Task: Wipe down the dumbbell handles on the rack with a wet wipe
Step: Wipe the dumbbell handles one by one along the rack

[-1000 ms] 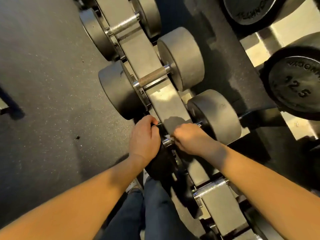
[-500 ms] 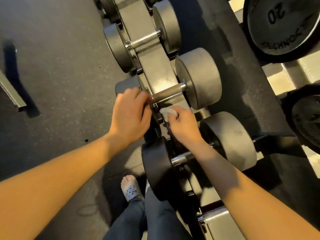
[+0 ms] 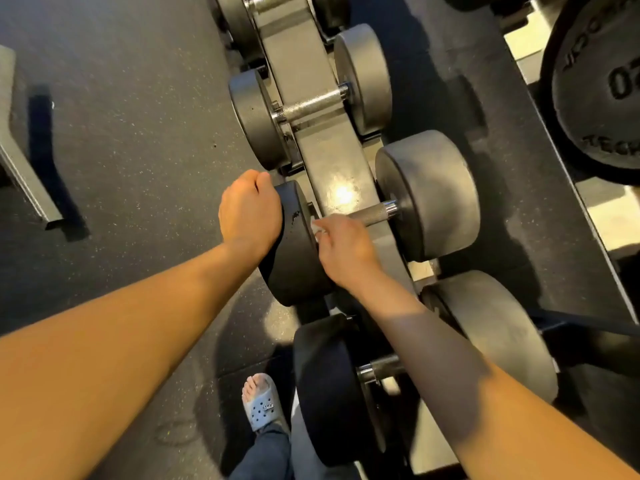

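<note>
**Wipe on the bar of the 2nd dumbbell, left hand steadying its head**

Nearest: a grey sandal (image 3: 262, 403) on the floor (image 3: 121, 150), just beside the near dumbbell (image 3: 329, 386). The right forearm crosses over that dumbbell.

Next is the 2nd dumbbell (image 3: 429, 192). The right hand (image 3: 343, 244) is at the near end of its bar (image 3: 372, 214). The fingers are curled tight, pinching a white wipe (image 3: 318, 227) onto the metal. Only a small corner of the wipe shows, so I cannot tell how far it wraps.

The left hand (image 3: 249, 209) is on the outer side of the same dumbbell's near head, fingers curled over the rim, holding it.

Handling, as a guess:
- The wipe is light, soft and wet, and it will likely bunch and drag on the knurled steel. Better to wrap it round the bar and slide it toward the far head.
- The dumbbell is heavy and stiff and could roll in its cradle, so it should be steadied by the head rather than lifted.

The rack (image 3: 332, 161) holds 4 dumbbells in view, in 1 row, each bar crossing the central beam. Beyond is the 3rd dumbbell (image 3: 308, 107), its bar bare. Far right is a plate (image 3: 595, 81) on another stand, with what looks like 20 on it, partly cut off.
</note>
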Demonstrator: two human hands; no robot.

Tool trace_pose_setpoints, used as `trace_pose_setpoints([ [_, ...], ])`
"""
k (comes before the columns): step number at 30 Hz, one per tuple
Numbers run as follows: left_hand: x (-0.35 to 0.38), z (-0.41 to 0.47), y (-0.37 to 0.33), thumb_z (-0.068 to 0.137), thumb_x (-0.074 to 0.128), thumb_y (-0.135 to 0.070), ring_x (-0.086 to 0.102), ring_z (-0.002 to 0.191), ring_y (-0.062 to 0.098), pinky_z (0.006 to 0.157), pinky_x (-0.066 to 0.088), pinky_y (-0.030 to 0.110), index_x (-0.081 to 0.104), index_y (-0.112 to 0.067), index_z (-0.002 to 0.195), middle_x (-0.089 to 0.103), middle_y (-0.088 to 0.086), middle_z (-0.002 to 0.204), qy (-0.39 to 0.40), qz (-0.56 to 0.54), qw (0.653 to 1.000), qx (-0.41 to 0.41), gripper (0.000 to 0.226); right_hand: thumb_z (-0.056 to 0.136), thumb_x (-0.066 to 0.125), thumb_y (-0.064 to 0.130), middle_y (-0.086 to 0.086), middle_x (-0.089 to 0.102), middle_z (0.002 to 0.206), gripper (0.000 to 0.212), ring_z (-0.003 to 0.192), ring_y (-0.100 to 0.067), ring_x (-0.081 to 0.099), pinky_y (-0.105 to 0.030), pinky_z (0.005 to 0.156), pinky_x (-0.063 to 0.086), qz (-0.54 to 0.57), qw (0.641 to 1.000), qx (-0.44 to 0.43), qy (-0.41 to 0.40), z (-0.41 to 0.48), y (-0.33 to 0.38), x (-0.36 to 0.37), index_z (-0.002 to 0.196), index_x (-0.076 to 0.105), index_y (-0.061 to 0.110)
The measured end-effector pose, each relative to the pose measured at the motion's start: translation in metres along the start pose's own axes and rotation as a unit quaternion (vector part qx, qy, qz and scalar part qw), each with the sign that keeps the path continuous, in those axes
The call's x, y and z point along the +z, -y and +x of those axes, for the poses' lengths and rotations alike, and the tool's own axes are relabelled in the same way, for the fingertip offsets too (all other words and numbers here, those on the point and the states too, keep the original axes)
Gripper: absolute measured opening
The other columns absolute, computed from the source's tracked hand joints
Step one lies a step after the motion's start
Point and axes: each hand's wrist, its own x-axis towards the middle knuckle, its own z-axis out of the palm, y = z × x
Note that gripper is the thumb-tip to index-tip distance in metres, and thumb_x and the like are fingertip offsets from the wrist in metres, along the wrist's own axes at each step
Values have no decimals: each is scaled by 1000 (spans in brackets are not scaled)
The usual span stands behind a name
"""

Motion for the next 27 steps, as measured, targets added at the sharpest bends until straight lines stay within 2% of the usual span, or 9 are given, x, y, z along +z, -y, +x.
trace_pose_setpoints([
  [3, 2, -1, -3, 105, 39, -26, 61, 87, 31, 78, 50, 50, 65, -5, 93, 66, 12, 89, -12, 19, 1000, 5, 35, 103, 50, 19, -7, 70, 104, 22, 97, -26, 66, -38, 87, 54, -44, 996, -61, 47, 7, 3, -8, 111, 71, 14],
  [6, 0, -2, -4, 104, 39, -25, 62, 85, 29, 78, 53, 51, 64, -7, 92, 66, 9, 86, -13, 18, 1000, 1, 33, 99, 57, 25, -1, 63, 97, 12, 91, -25, 66, -36, 73, 49, -254, 954, -119, 104, 27, 2, -33, 104, 66, 18],
  [9, 0, -1, -4, 103, 41, -25, 62, 82, 26, 78, 54, 52, 62, -10, 88, 64, 5, 81, -11, 18, 1000, 0, 30, 94, 66, 23, -8, 63, 105, 18, 94, -27, 66, -34, 70, 41, -360, 926, -75, 80, 46, 0, -57, 109, 65, 13],
  [11, 0, -2, -5, 103, 41, -24, 61, 80, 23, 77, 54, 50, 62, -12, 87, 63, 3, 81, -11, 22, 1000, 1, 29, 95, 65, 23, -8, 64, 107, 18, 94, -27, 66, -34, 70, 43, -356, 929, -57, 83, 49, 5, -51, 110, 63, 12],
  [15, 0, -1, -5, 102, 43, -24, 60, 78, 16, 74, 54, 42, 63, -16, 89, 63, -3, 82, -9, 27, 1000, 3, 25, 99, 53, 23, -2, 56, 88, 10, 84, -24, 59, -36, 73, 44, -205, 961, -88, 165, 50, 22, -31, 92, 52, 17],
  [18, -1, -3, -8, 102, 43, -22, 58, 79, 12, 70, 49, 35, 63, -18, 90, 62, -5, 83, -4, 29, 1000, 1, 24, 99, 53, 25, -2, 56, 89, 9, 85, -24, 57, -37, 74, 44, -272, 936, -106, 196, 62, 19, -41, 93, 49, 19],
  [22, -2, -4, -10, 102, 44, -22, 57, 79, 10, 71, 48, 35, 62, -20, 90, 61, -8, 84, 1, 33, 999, -3, 22, 95, 61, 21, -5, 64, 101, 16, 92, -23, 63, -33, 70, 41, -410, 901, -23, 138, 61, 10, -54, 110, 62, 16],
  [25, 0, -3, -8, 101, 45, -23, 56, 80, 15, 71, 47, 37, 59, -22, 85, 60, -7, 82, 5, 52, 999, 10, 21, 95, 60, 21, -7, 62, 107, 19, 93, -23, 60, -34, 69, 40, -367, 925, -51, 91, 46, 10, -37, 112, 62, 13],
  [27, 1, -2, -7, 100, 44, -26, 55, 79, 17, 69, 45, 37, 55, -23, 82, 58, -6, 80, 8, 77, 997, 24, 21, 98, 57, 21, -7, 61, 109, 19, 97, -24, 62, -35, 72, 43, -259, 958, -105, 66, 31, 12, -20, 115, 61, 13],
])
